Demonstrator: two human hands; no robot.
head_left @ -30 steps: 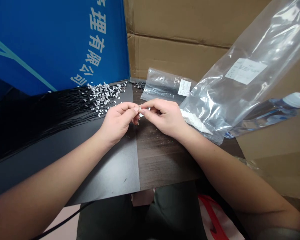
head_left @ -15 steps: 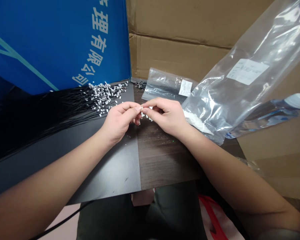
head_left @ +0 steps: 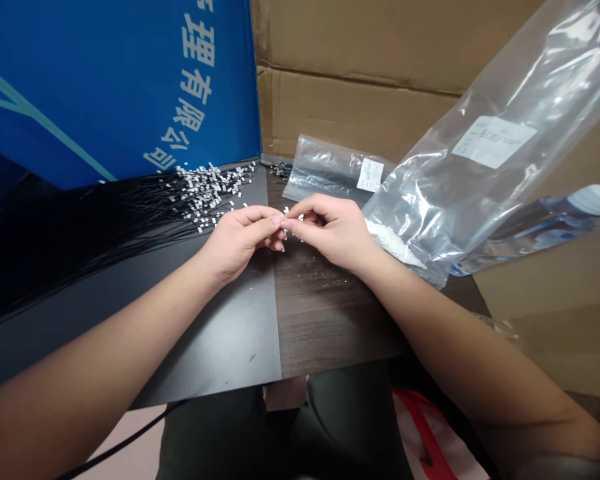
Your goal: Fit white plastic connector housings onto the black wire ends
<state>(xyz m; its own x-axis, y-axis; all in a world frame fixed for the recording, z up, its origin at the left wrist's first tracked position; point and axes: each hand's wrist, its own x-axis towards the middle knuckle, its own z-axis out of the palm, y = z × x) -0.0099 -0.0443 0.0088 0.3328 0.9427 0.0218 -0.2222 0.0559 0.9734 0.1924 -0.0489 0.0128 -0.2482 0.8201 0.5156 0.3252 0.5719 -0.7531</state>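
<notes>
My left hand (head_left: 240, 241) and my right hand (head_left: 330, 230) meet fingertip to fingertip above the dark wooden table (head_left: 325, 313). Both are closed in a pinch on a tiny white piece (head_left: 286, 212) between them; what else they hold is too small to make out. A fan of thin black wires (head_left: 80, 220) tipped with small white connectors (head_left: 210, 187) lies on a black sheet (head_left: 220, 333) to the left of my left hand.
A blue printed panel (head_left: 105, 87) stands at the back left, cardboard boxes (head_left: 360, 73) behind. A small clear bag (head_left: 330, 173) lies beyond my hands. A large clear bag (head_left: 490, 153) with white pieces and a water bottle (head_left: 555, 223) fill the right.
Both hands stay pinched together in nearly the same spot, with only slight finger movement. The view shifted a little.
</notes>
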